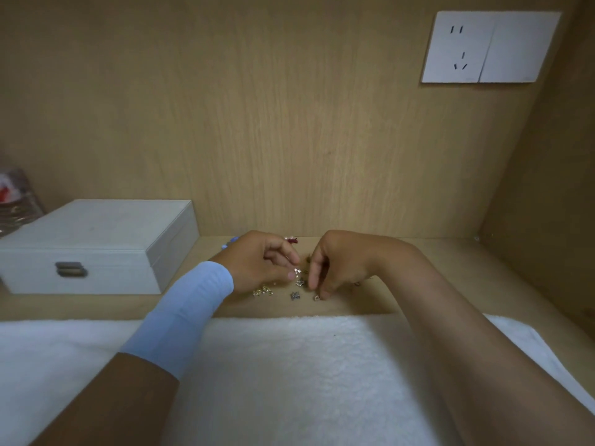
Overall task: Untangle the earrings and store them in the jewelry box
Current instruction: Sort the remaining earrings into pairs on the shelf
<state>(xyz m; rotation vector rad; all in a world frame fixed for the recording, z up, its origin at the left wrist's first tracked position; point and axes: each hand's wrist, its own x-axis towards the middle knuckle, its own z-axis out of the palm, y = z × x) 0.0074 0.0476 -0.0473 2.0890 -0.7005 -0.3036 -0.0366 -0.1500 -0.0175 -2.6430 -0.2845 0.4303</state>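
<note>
I see left hand (pixel 257 263), right hand (pixel 336 267) both curled, pinching tangled earrings (pixel 299 282) on counter (pixel 112 304); jewelry box (pixel 96 246) closed nearby.

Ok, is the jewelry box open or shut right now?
Shut. The jewelry box has its lid flush on the base, with the front clasp lying across the seam. The earrings lie outside it.

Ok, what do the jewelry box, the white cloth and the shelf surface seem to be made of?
Jewelry box: matte off-white covering, maybe faux leather or fabric over board, with a dull metal clasp. White cloth: fluffy pile, likely fleece or terry. Shelf surface: smooth, light wood grain, probably laminate or veneer.
</note>
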